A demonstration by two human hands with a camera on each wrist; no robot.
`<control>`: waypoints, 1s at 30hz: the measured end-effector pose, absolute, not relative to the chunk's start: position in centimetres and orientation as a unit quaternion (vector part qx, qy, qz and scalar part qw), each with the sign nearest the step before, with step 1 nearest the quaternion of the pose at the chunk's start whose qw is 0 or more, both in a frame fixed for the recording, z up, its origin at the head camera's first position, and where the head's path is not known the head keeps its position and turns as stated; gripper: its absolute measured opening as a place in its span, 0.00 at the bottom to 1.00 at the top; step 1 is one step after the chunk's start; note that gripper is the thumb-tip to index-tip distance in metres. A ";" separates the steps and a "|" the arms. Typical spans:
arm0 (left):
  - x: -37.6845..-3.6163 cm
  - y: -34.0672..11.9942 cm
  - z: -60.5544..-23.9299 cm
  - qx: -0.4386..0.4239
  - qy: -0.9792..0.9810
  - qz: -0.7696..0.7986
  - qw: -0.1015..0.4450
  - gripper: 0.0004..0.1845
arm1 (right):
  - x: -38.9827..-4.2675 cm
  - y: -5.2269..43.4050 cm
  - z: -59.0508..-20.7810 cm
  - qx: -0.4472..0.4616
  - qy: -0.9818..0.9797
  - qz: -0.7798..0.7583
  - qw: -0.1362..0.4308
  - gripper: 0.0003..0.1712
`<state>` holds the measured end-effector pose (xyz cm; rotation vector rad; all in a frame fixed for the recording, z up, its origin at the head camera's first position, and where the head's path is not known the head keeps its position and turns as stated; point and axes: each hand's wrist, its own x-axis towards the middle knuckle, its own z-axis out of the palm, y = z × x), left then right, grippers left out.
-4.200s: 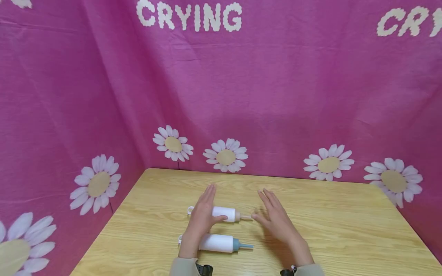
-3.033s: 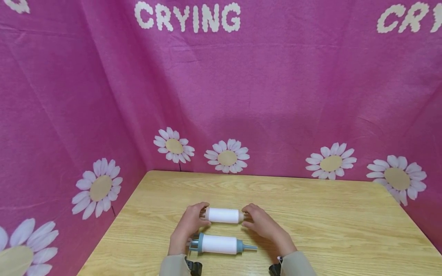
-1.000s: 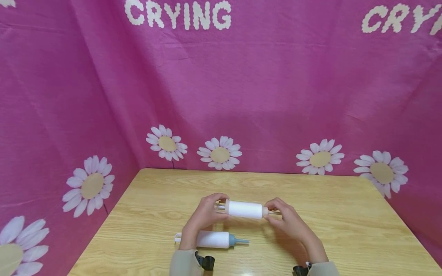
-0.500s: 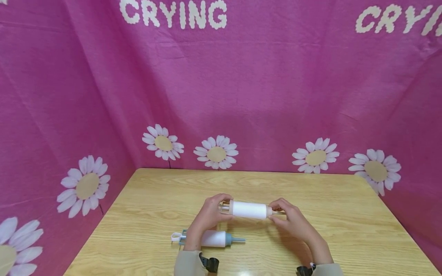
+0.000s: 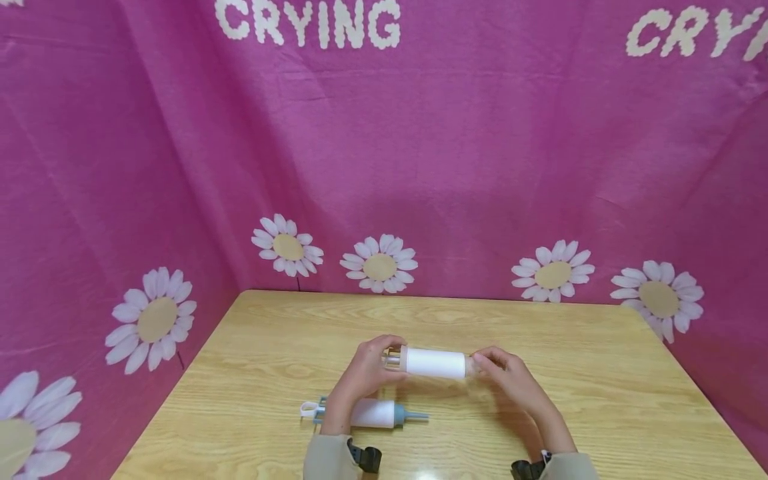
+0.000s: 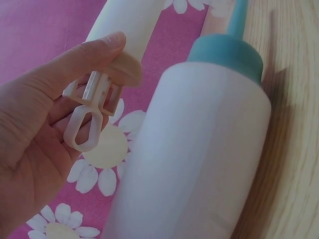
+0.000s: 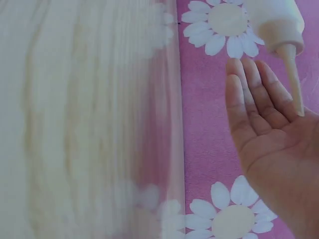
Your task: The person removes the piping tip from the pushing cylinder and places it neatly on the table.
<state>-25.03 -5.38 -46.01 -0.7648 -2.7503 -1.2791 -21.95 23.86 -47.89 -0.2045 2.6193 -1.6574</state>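
Two hands on beige-capped syringe (image 5: 435,363) | left hand (image 5: 365,373) grips plunger | right hand (image 5: 510,380) seemingly flat

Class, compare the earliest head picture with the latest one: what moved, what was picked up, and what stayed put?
The beige-tipped syringe left the table: the left hand now grips its plunger end, and it has shifted up and to the right. The right hand, earlier flat on the table, now meets its nozzle with straight fingers. The blue-tipped syringe still lies on the table, nozzle pointing right.

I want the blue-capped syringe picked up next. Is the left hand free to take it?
Probably not yet: the left hand grips the beige-capped syringe. The blue-capped syringe lies uncovered just below it.
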 end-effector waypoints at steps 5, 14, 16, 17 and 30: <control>-24.9 -5.4 -45.9 -0.247 -0.881 -0.403 0.009 0.28 | -22.3 24.1 -48.1 -0.083 0.820 -0.562 0.069 0.24; -24.9 -5.5 -45.8 -0.256 -0.884 -0.390 0.011 0.29 | -22.5 24.2 -48.4 -0.103 0.810 -0.568 0.102 0.22; -24.8 -5.5 -45.9 -0.254 -0.885 -0.391 0.009 0.28 | -22.5 24.2 -48.5 -0.108 0.808 -0.569 0.106 0.21; -24.8 -5.5 -45.9 -0.253 -0.885 -0.392 0.008 0.28 | -22.5 24.2 -48.5 -0.114 0.810 -0.565 0.104 0.22; -25.0 -5.4 -45.9 -0.249 -0.884 -0.395 0.020 0.29 | -22.5 24.2 -48.6 -0.116 0.809 -0.567 0.098 0.22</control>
